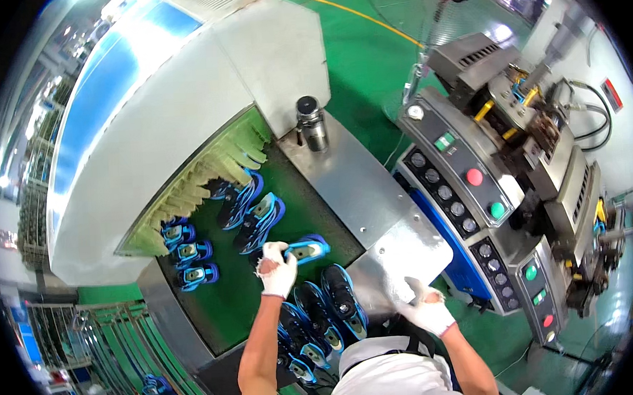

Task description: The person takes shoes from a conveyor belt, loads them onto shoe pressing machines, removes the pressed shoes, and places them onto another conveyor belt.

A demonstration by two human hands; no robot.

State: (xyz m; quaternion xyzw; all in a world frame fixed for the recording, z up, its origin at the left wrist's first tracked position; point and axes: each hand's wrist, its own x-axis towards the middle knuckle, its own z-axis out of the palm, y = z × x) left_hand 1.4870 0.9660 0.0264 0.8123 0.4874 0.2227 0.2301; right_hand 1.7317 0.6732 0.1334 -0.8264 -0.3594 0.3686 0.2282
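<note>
bright, glaring steel tabletop (411, 253), bent edges

A flat green belt (229, 306) carries blue and black shoes (262, 220). Some sit in a row on the left side, and others lie near the middle. Beside it, a shiny metal counter (347, 171) has a silver bottle (315, 133) standing on it.
</note>
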